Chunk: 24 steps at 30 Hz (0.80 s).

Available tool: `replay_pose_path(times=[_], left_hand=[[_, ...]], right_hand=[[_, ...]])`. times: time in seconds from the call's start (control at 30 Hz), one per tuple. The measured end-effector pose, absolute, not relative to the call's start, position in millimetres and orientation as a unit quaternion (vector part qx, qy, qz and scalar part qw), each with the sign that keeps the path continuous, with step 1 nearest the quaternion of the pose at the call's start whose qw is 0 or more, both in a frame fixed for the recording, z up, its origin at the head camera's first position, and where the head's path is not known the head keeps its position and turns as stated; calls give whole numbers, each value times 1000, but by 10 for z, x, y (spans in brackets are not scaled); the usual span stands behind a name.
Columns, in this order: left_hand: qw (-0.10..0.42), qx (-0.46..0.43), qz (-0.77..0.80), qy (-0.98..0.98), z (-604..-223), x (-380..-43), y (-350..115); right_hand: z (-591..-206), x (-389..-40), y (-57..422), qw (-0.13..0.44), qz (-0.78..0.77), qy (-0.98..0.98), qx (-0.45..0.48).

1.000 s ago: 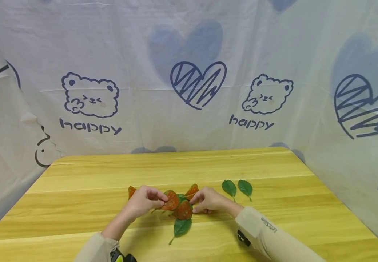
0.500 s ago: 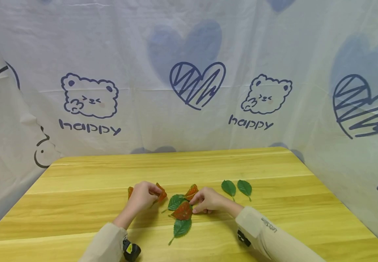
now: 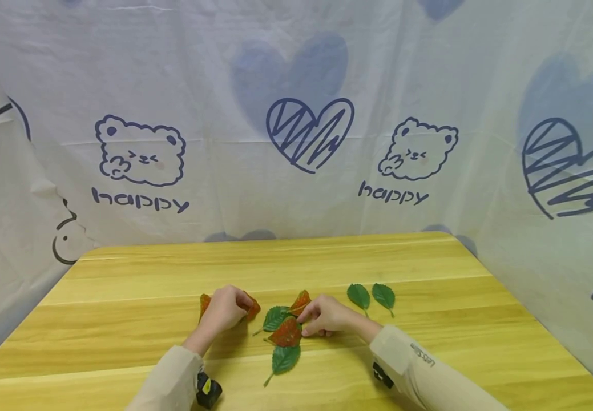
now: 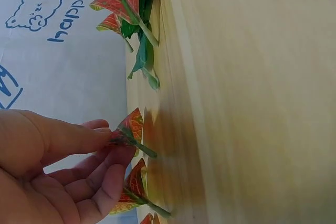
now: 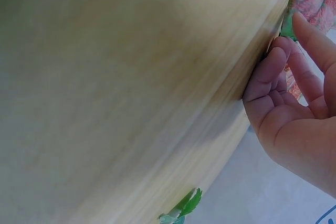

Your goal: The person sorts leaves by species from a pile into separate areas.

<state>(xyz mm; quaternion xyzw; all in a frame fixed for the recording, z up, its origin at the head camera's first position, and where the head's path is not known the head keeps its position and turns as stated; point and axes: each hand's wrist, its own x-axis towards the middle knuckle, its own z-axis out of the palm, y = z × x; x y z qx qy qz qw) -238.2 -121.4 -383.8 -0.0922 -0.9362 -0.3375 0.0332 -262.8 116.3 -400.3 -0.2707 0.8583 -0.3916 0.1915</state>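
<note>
My left hand (image 3: pixel 224 309) pinches a red leaf (image 3: pixel 252 309) between thumb and index finger, close over the table. In the left wrist view the pinched red leaf (image 4: pixel 131 127) has a green stem, and a second red leaf (image 4: pixel 136 187) lies just beyond the fingers. My right hand (image 3: pixel 329 315) touches the right edge of a leaf cluster, its thumb and index fingertips apart. On top of that cluster is a red leaf (image 3: pixel 287 333), with green leaves (image 3: pixel 275 318) (image 3: pixel 286 358) around it and another red leaf (image 3: pixel 301 301) behind.
Two green leaves (image 3: pixel 359 295) (image 3: pixel 383 295) lie side by side to the right of my right hand. Left of my left hand a red leaf (image 3: pixel 204 304) shows partly. Behind the wooden table (image 3: pixel 152 268) hangs a printed cloth (image 3: pixel 224 171).
My left hand has moved left, away from the cluster, with the red leaf, uncovering a green leaf there. My right hand has stayed in place at the cluster.
</note>
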Motion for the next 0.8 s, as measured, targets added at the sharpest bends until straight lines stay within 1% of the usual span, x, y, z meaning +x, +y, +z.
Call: replay_pose_path(times=[0.23, 0.47, 0.53, 0.67, 0.8], left_hand=[[42, -86, -338, -936, -3817, -2341, -1209], [46, -52, -320, -945, -3771, -2315, -1229], [54, -50, -313, -947, -3759, -2307, -1225], [83, -77, -307, -945, -3755, -2276, -1183], [112, -134, -337, -925, -3801, -2266, -1102]], right_hand=[[-4002, -2625, 1174, 194, -398, 855, -269], [-4002, -2619, 1174, 193, -394, 857, -269], [-4000, -2620, 1173, 193, -394, 857, -270], [-4001, -2624, 1173, 193, -396, 856, -269], [-4000, -2621, 1171, 195, -395, 858, -264]])
